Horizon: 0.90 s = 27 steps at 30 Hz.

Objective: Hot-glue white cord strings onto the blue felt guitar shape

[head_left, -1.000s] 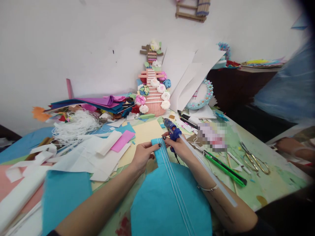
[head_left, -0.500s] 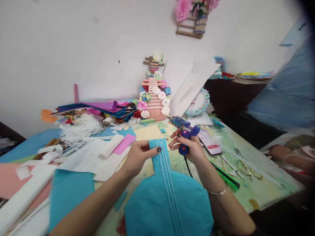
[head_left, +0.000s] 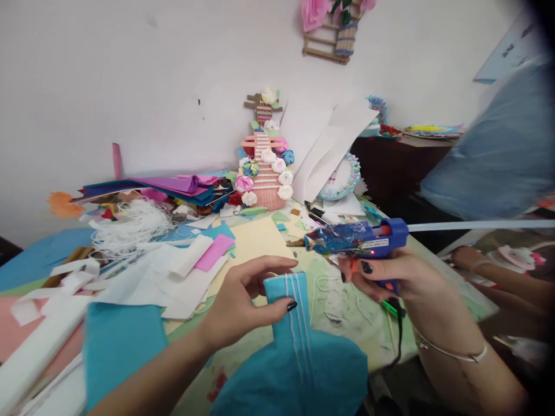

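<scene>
My left hand (head_left: 243,303) is at the neck of a turquoise guitar-shaped cutout (head_left: 288,370), its thumb on the front and its fingers curved around the top edge. White cords run lengthwise down the middle of the cutout, whose lower end leaves the frame. My right hand (head_left: 390,277) is wrapped around the handle of a blue hot glue gun (head_left: 364,240). The gun is level, its nozzle pointing left just above the cutout's top end. A long clear glue stick (head_left: 477,226) extends from its back, and a black cable hangs below.
A flower-decked guitar model (head_left: 271,185) leans on the wall. Tangled white string (head_left: 134,225), paper stacks and turquoise sheets (head_left: 124,341) crowd the left. A green cutter lies behind the right hand, partly hidden. Another person's arm (head_left: 485,263) is at far right.
My right hand has moved right and levelled the glue gun, its glue stick now in clear view. The left fingers have lifted around the neck's top, and the cutout has shifted slightly down.
</scene>
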### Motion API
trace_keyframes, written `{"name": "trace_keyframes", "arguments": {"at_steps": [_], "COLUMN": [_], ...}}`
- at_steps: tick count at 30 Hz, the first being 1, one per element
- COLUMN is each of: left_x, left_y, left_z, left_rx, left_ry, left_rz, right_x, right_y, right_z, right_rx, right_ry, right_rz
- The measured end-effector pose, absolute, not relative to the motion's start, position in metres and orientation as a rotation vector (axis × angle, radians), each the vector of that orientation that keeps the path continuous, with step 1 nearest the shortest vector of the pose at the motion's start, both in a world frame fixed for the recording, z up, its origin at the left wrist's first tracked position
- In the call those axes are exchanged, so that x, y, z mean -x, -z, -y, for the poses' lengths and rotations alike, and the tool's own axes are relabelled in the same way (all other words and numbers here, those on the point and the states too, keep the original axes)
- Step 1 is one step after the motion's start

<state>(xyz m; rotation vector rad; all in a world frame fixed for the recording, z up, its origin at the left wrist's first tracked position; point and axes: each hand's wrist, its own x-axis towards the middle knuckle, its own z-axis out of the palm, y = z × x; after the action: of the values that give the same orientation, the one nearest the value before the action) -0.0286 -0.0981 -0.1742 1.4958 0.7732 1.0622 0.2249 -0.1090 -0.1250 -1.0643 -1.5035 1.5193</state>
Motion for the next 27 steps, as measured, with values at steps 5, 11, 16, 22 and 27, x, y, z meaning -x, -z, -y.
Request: {"name": "trace_keyframes", "arguments": {"at_steps": [5, 11, 16, 22, 27], "left_x": [0.030, 0.031, 0.031, 0.028, 0.032], "left_y": [0.176, 0.170, 0.173, 0.172, 0.166], "left_z": [0.108, 0.112, 0.110, 0.108, 0.101], "left_rx": [-1.480, -1.711, -1.768, -1.602, -1.658], "left_ry": [-1.121, -1.222, -1.230, -1.206, -1.038], "left_rz": [-0.760, -0.699, -0.678, -0.696, -0.731], "right_x": [-0.239, -0.253, -0.251, -0.248, -0.244], "right_y": [0.114, 0.115, 0.112, 0.108, 0.107], "right_z": [0.118, 0.120, 0.125, 0.124, 0.120], "right_rx": [1.107, 1.075, 1.188, 1.225, 1.200], "right_ry": [-1.555, -1.629, -1.671, -1.639, -1.657], "right_rz": [1.536, 1.578, 1.586, 1.629, 1.633]}}
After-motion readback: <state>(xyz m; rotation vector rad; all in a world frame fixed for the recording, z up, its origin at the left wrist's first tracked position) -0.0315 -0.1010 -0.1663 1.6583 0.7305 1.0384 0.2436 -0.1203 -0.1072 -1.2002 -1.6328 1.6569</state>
